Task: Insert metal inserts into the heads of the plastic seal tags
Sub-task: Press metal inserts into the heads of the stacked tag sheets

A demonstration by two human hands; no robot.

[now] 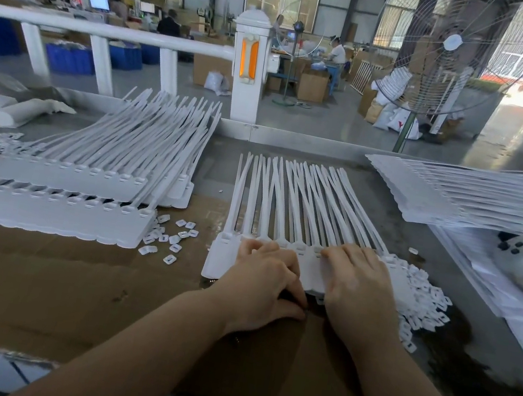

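No readable text, labels or numbers, sack markings too blurred

A brown cardboard sheet covers the bench in the lower frame. A white railing with a post crosses the upper left. A standing fan fills the upper right. Blue bins and cardboard boxes sit beyond.

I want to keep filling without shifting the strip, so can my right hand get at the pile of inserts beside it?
Probably yes. The right hand rests on the strip of seal tags, and the pile of inserts lies on the table just to its right, with nothing between them.
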